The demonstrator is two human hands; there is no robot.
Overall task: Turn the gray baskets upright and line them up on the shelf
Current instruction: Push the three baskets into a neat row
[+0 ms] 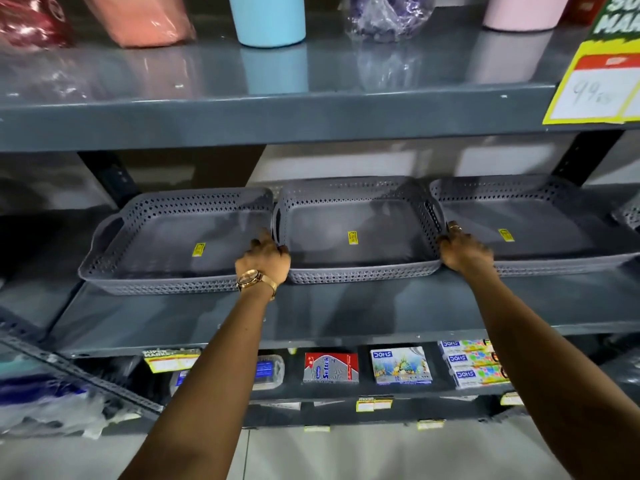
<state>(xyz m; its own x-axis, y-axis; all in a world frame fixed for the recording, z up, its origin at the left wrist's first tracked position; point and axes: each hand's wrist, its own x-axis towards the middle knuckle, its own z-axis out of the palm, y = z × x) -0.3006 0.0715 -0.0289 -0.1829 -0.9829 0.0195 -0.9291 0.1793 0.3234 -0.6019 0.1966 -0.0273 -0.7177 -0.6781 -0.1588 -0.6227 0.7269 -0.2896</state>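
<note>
Three shallow gray perforated baskets stand upright side by side on the dark middle shelf (311, 306), each with a yellow sticker inside. My left hand (265, 259), with a gold watch on its wrist, grips the left handle edge of the middle basket (356, 271). My right hand (464, 251) holds that basket's right front corner. The left basket (138, 265) touches the middle one. The right basket (554, 268) sits close on the other side and runs toward the frame edge. A bit of a further gray basket (628, 213) shows at the far right.
Above is a shelf with a blue cup (268, 20), a pink cup (523, 12) and wrapped goods. A yellow price sign (595, 84) hangs at the upper right. The shelf below holds small boxed goods (401, 365). Dark shelf uprights stand behind the baskets.
</note>
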